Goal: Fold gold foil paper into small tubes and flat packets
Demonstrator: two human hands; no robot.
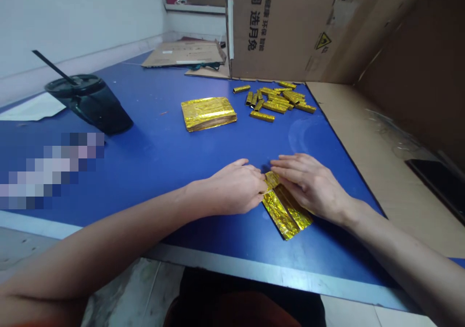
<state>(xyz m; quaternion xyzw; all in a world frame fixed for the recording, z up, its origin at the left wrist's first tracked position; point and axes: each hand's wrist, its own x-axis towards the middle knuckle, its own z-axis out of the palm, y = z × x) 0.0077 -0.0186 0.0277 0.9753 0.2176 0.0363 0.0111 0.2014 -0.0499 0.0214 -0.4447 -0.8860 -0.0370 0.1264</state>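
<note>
A shiny gold foil sheet lies on the blue table near its front edge, with a lengthwise line down its middle. My left hand has its fingers curled at the sheet's upper left edge, gripping it there. On the right side of the sheet rests my right hand, its fingers stretched out and side by side over the far end. Farther back sits a stack of gold foil sheets. Behind and to the right is a loose pile of small rolled gold pieces.
A dark cup with a straw stands at the left on the blue table. Flat cardboard lies at the back. A tall cardboard box borders the back right, and a black flat object lies at the far right.
</note>
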